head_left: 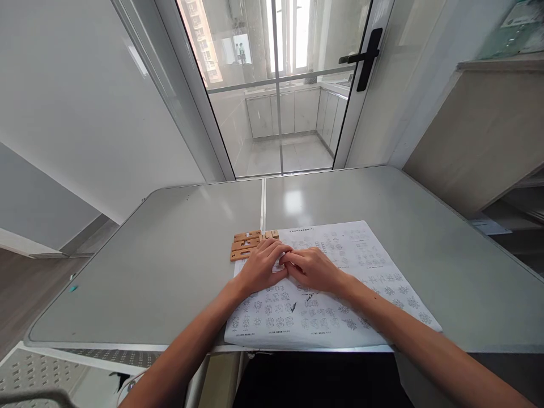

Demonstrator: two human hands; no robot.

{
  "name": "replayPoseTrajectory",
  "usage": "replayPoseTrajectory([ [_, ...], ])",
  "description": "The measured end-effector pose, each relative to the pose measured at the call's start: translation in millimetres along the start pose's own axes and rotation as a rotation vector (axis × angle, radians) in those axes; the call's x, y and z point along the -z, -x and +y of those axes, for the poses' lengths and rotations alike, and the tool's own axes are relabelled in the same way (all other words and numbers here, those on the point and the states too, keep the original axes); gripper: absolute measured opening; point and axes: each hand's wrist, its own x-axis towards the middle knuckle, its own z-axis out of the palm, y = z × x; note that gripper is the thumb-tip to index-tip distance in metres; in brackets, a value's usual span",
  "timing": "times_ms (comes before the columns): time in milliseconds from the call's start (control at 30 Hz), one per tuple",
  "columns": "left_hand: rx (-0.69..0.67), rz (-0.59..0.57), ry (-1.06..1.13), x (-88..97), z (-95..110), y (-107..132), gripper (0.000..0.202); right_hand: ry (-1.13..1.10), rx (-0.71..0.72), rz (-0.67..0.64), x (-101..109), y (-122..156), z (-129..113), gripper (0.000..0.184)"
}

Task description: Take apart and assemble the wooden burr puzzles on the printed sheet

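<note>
My left hand (264, 266) and my right hand (313, 268) meet fingertip to fingertip over a large printed sheet (340, 317). Both have their fingers curled and closed; whatever lies between them is hidden. Rows of small line diagrams and a couple of dark check marks cover the paper. Just beyond my left hand, notched wooden pieces (245, 245) lie side by side at the sheet's upper left corner. Small paler wooden blocks (272, 233) sit to their right, partly covered by my left fingers.
The grey folding table (170, 260) has a seam down its far middle. A small teal bit (73, 288) lies near its left edge. Behind the table stands a glass door with a black handle (368, 56). A shelf unit (480, 124) rises at the right.
</note>
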Motion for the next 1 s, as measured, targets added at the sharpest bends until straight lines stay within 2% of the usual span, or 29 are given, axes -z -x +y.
replayPoseTrajectory([
  [1000,0.011,-0.008,0.006,0.8,1.7,-0.1,0.028,0.002,0.002,0.001,1.2,-0.6,-1.7,0.023],
])
